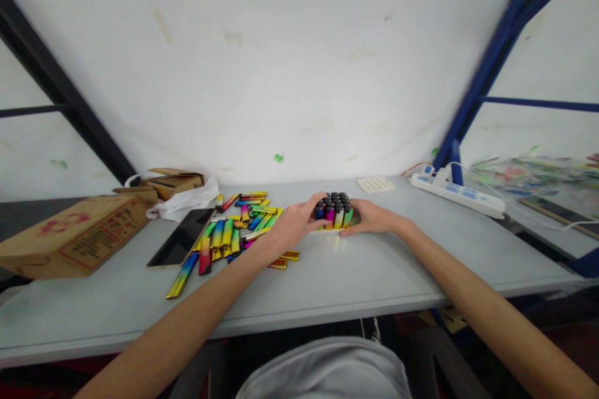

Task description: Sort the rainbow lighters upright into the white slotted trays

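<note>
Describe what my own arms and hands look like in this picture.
Your left hand and right hand are both bare, without gloves. No sleeve shows on either forearm, and I see no watch or bracelet. Grey clothing shows at the bottom edge.

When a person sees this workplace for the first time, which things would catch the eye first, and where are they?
Probably the heap of bright, many-coloured lighters lying loose on the left half of the grey table. Next, near the middle, comes the tight block of upright lighters with black tops, between the left hand and the right hand. The large cardboard box at the far left also stands out.
</note>
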The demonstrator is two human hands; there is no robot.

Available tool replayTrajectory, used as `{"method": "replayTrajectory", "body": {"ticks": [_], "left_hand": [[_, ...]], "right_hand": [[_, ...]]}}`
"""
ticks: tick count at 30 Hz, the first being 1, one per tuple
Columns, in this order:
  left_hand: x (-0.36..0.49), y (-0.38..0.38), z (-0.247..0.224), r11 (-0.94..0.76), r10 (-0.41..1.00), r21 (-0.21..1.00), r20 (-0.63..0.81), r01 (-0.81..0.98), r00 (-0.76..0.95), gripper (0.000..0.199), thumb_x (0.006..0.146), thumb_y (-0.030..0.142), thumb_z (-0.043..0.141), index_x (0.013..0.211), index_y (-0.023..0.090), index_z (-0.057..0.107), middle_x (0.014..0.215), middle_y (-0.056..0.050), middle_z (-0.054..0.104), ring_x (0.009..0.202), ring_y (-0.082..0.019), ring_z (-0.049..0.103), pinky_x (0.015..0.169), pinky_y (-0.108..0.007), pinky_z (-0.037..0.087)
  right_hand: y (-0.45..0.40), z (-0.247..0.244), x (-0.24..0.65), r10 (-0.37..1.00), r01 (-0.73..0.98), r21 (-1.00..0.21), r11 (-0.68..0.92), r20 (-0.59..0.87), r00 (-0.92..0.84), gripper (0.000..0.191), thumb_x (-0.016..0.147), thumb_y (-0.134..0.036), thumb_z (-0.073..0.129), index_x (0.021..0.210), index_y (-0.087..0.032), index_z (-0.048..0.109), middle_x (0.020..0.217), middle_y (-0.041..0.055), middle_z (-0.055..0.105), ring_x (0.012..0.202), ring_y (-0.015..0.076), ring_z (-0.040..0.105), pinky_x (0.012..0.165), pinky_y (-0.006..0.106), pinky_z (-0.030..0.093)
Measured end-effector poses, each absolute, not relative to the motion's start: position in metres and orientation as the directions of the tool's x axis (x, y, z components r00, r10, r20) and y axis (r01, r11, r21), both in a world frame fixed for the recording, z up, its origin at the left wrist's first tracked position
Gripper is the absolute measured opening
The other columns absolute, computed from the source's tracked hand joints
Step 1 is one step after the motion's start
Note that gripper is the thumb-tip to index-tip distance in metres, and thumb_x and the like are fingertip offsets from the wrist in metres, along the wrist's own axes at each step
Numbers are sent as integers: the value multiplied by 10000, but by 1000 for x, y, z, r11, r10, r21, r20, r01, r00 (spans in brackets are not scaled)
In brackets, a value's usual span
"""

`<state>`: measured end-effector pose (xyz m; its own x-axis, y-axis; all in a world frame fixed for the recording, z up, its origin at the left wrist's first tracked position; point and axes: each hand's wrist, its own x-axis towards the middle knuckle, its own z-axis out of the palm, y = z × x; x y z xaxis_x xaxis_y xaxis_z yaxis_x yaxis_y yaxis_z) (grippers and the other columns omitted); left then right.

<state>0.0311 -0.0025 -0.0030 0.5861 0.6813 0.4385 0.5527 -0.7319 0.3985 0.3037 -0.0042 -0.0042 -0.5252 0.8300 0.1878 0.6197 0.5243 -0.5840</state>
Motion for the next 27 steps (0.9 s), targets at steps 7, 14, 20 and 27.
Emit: {"method": "replayTrajectory", "body": {"ticks": [7,14,20,27], "left_hand": [[30,-12,11,-706,707,452,406,545,579,664,919,509,681,1486,270,432,811,5,713,712,-194,694,708,-283,526],[-34,17,45,-597,763,83,368,798,532,343,927,213,472,1148,150,726,1125,-141,741,1119,-276,659,1054,-411,479],[-89,50,35,-491,865,97,167,865,473,351,740,225,646,1060,230,789,1168,-105,740,1122,-299,659,1024,-382,491],[-82,51,40,-496,864,287,253,819,435,158,697,337,772,801,222,743,926,-95,765,955,-288,690,890,-333,500]], "right_hand": [[-4,-5,304,830,618,-588,523,187,-525,753,647,-625,878,1210,-160,694,1074,103,763,978,317,680,896,444,542],[-5,-2,303,831,628,-576,523,183,-525,753,662,-635,869,1220,-161,695,1134,115,757,1001,331,687,923,448,536],[-6,-1,304,840,631,-591,504,163,-518,750,661,-612,880,1233,-165,689,1085,100,763,1002,331,684,918,448,538],[-7,0,303,841,626,-598,500,162,-516,755,666,-612,878,1233,-153,683,1096,112,760,989,324,679,891,427,540]]}}
